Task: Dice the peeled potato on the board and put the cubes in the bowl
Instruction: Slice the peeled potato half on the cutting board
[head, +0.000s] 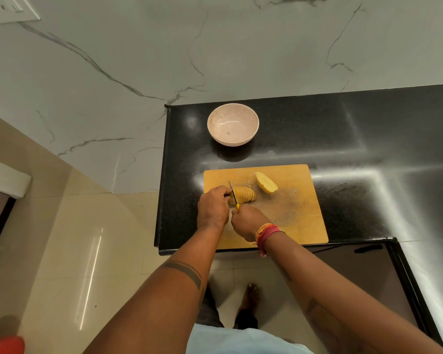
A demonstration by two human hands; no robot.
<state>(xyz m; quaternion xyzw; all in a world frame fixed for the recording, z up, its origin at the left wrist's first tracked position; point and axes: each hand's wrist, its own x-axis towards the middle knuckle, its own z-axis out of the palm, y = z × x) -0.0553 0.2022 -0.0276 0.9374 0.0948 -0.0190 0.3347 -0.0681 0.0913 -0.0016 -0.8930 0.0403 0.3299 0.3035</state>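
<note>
Right grip (246, 222) knifes one of two potato halves (243, 194), apparently sliced.

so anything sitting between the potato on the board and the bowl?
Nothing visible. The bowl stands empty on the black counter beyond the board's far edge, with only bare board and counter between it and the sliced potato half. The other potato half lies off to the right.

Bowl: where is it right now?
In the head view the bowl sits on the black counter near its left back corner, just beyond the cutting board and apart from it, with no potato in it.
</note>
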